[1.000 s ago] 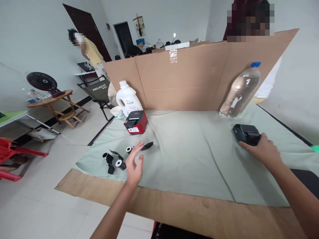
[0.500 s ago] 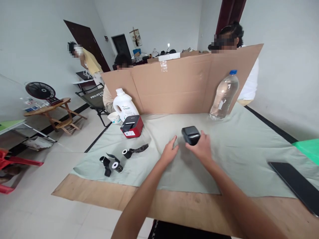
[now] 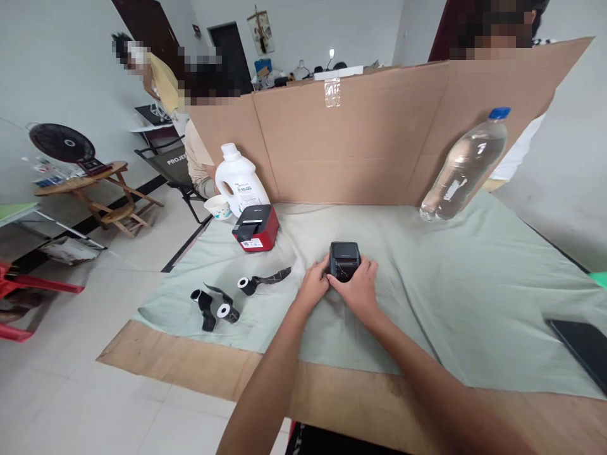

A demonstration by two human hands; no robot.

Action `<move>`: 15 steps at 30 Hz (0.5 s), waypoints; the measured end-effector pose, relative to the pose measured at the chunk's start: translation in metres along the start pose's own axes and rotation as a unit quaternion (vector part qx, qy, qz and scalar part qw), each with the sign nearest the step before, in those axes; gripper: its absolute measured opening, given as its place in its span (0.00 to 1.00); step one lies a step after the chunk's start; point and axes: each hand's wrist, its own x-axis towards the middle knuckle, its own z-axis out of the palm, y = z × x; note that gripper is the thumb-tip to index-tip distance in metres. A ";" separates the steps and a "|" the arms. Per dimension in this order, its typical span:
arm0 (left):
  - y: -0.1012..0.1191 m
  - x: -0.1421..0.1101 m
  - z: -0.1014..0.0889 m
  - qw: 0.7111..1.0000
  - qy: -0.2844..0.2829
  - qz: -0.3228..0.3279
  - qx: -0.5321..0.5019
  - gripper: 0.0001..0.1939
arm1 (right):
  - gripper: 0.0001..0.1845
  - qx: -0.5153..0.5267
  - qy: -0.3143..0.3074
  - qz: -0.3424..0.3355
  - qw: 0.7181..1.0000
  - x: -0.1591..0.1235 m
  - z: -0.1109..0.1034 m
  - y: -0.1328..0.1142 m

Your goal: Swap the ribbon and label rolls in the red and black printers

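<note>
A small black label printer (image 3: pixel 344 258) sits on the pale green cloth (image 3: pixel 450 278) in the middle of the table. My left hand (image 3: pixel 313 287) grips its left side with curled fingers. My right hand (image 3: pixel 359 291) wraps its near right side. Both hands rest on the cloth around it. To the left lie black label rolls (image 3: pixel 222 306) and another roll with a loose black strip (image 3: pixel 263 280).
A red and black printer (image 3: pixel 256 228) stands at the back left beside a white jug (image 3: pixel 241 180) and a small cup (image 3: pixel 220 206). A clear water bottle (image 3: pixel 465 167) leans on the cardboard screen (image 3: pixel 379 139). A dark phone (image 3: pixel 585 344) lies far right. People sit or stand beyond the screen.
My right hand carried the black printer from the far right to the table's middle. My left hand left the rolls and closed on the printer's left side.
</note>
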 end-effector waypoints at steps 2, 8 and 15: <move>0.001 0.000 -0.001 0.999 -0.013 -0.008 0.036 0.43 | 0.49 0.001 0.001 -0.003 1.000 -0.003 0.004 0.004; 0.002 0.000 0.000 0.994 -0.015 -0.032 0.108 0.39 | 0.45 0.005 -0.019 -0.022 1.000 -0.003 -0.002 0.017; 0.009 -0.002 0.003 0.990 -0.002 -0.040 0.132 0.38 | 0.33 0.235 -0.061 0.005 0.970 0.022 -0.016 0.044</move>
